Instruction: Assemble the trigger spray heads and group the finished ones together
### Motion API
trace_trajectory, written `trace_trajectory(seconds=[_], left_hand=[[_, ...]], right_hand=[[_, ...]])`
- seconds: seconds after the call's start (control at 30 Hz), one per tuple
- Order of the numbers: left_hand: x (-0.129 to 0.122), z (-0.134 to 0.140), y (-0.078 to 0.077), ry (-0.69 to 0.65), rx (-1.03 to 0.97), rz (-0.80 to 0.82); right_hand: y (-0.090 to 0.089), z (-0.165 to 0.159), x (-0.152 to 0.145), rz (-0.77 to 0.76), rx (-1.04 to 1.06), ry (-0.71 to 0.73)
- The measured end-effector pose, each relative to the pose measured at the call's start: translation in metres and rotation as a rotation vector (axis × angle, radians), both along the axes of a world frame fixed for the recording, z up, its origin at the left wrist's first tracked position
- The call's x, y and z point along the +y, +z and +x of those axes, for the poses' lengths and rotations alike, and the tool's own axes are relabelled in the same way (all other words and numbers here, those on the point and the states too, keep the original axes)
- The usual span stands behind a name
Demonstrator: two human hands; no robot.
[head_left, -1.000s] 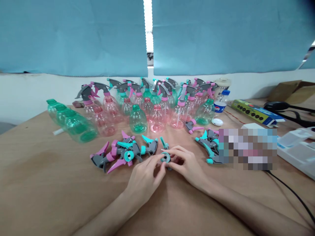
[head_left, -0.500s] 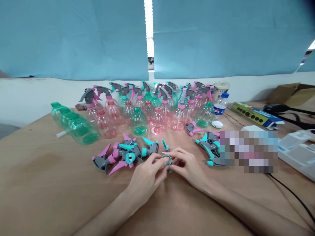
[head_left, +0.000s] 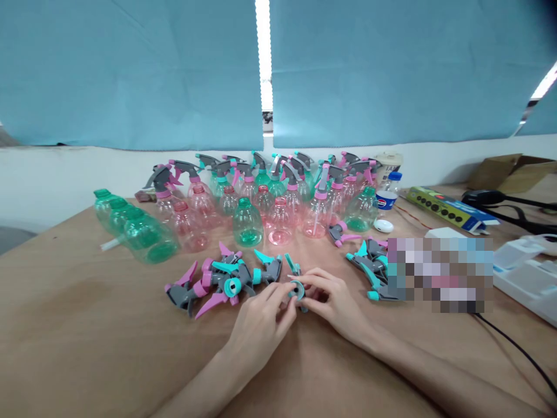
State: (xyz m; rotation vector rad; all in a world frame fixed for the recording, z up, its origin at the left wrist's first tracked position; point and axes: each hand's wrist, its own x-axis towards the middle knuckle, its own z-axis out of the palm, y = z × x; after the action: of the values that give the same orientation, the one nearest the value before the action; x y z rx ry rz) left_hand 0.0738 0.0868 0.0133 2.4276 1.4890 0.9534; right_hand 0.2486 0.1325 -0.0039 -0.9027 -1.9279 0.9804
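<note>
Between my hands is a grey and teal spray trigger head, its round teal collar turned up toward me and its grey body partly hidden by fingers. My left hand pinches the collar from the left with thumb and fingertips. From the right, my right hand grips the same head with bent fingers. Close to my left hand lies a pile of loose trigger heads in grey with pink or teal parts. Another pile of trigger heads is to the right of my right hand.
Pink and green spray bottles stand in rows behind, several with trigger heads on. Green bottles lie at the left. A blue-capped drink bottle, a white oval case, a long box and a white organizer are at right.
My left index fingertip has shifted from over the collar's opening to its rim, so the inside shows more. The camera view has tilted up slightly.
</note>
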Motion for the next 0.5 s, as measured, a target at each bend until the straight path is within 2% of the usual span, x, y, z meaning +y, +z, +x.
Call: trace_trajectory(seconds=[0.2,0.33,0.5], left_hand=[[0.0009,0.0003,-0.0031,-0.018,0.066,0.025],[0.0027,0.0001,0.0016,-0.017,0.023,-0.017],[0.0043,-0.0009,0.0021,-0.025,0.005,0.011]], right_hand=[[0.0003,0.0021,0.0040,0.010,-0.012,0.025],[0.0019,0.0015,0.0036,0.015,-0.023,0.024],[0.0035,0.0011,0.0014,0.012,-0.024,0.022]])
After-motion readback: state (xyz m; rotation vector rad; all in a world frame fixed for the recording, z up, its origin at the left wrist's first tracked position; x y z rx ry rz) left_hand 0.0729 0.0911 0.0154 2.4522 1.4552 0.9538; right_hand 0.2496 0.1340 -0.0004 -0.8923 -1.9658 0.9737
